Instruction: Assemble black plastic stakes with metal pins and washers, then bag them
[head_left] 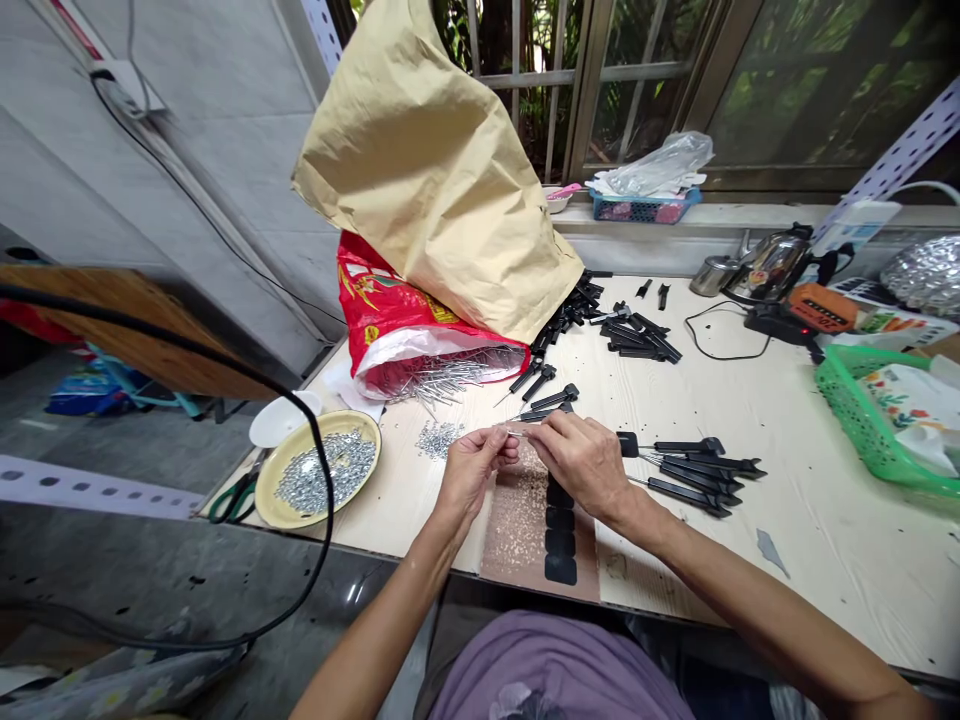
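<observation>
Above the far end of the brown mat [517, 540], my left hand [472, 462] and right hand [589, 462] pinch a thin metal piece [514, 433], its long axis seemingly crosswise between my fingertips, neither hand nearer

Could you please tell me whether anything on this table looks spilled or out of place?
Yes: loose metal pieces lie on the tabletop, outside the yellow dish holding similar-looking ones, so they may have spilled.
</observation>
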